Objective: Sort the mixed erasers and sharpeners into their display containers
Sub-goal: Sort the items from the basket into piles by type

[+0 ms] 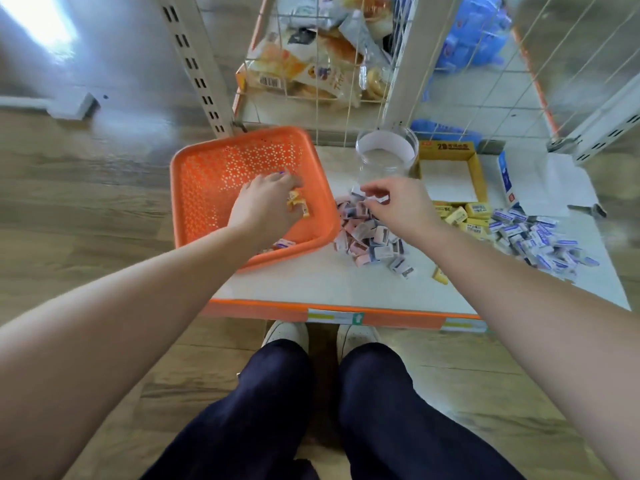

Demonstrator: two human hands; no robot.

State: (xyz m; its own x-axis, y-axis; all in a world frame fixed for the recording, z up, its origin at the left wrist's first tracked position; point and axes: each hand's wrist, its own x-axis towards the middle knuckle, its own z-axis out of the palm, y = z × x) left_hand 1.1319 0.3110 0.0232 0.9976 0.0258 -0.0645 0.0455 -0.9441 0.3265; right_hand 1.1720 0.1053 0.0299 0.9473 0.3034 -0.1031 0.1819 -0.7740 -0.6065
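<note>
The orange basket [207, 174] sits on the left part of a white shelf [311, 282], tilted slightly, with its near right corner closest to the shelf's orange front edge. The left grip [266, 202] reaches down into the basket's right half, fingers curled round a few yellow erasers [298, 202] and pressing them against the perforated floor. A few more small pieces [284, 243] lie in the basket's near corner, partly hidden by the forearm.

Just right of the basket lies a heap of small sharpeners [367, 237] in pink, blue and white, touching the basket's right wall. The right grip [398, 206] hovers over the far edge of this heap, thumb and fingertips closed in a pinch on a small pale sharpener [379, 199]; the other fingers are loosely bent.

Beyond the heap, past the basket's far right corner, stands a clear jar [386, 150], open at the top. Right of the jar is an open yellow box [445, 147]. A yellow eraser heap [464, 213] lies in front of that box, and farther right from the basket spreads a pile of blue-and-white erasers [540, 237], next to a blue box [507, 178]. One stray yellow eraser [440, 273] lies alone on the shelf, right of the sharpeners.

Behind the basket, snack packets [304, 64] show through wire mesh.
</note>
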